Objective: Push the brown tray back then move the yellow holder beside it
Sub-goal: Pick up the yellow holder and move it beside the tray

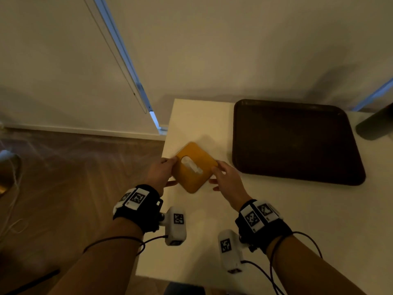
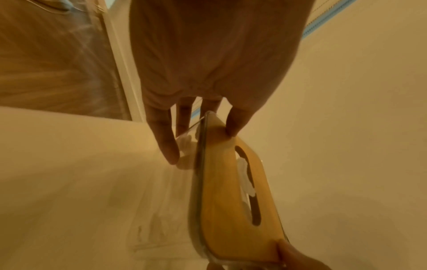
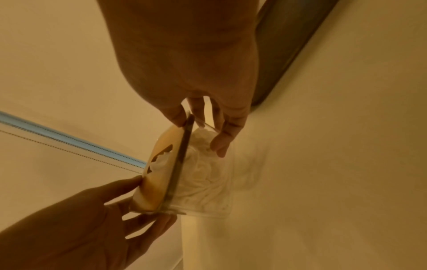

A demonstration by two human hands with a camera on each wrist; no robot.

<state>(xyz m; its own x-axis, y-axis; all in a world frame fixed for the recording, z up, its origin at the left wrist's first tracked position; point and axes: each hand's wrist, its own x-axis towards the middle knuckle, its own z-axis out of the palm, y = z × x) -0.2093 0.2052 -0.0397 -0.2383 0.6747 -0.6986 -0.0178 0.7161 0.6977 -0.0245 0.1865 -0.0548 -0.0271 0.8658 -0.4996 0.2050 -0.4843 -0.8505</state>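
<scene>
The yellow holder (image 1: pixel 194 167), a clear box of white tissue with a yellow slotted lid, sits turned like a diamond near the white table's left edge. My left hand (image 1: pixel 163 170) grips its left corner, thumb on the lid (image 2: pixel 231 210) and fingers down the clear side. My right hand (image 1: pixel 225 177) grips the opposite corner, thumb on the lid (image 3: pixel 159 164) and fingers on the clear wall. The brown tray (image 1: pixel 295 143) lies flat at the back right of the table, empty, a short gap right of the holder.
The white table (image 1: pixel 212 220) ends just left of the holder, with wooden floor (image 1: pixel 74 177) below. A dark cylinder (image 1: pixel 376 124) stands at the far right by the tray. A wall and blinds (image 1: pixel 63 71) run close behind the table.
</scene>
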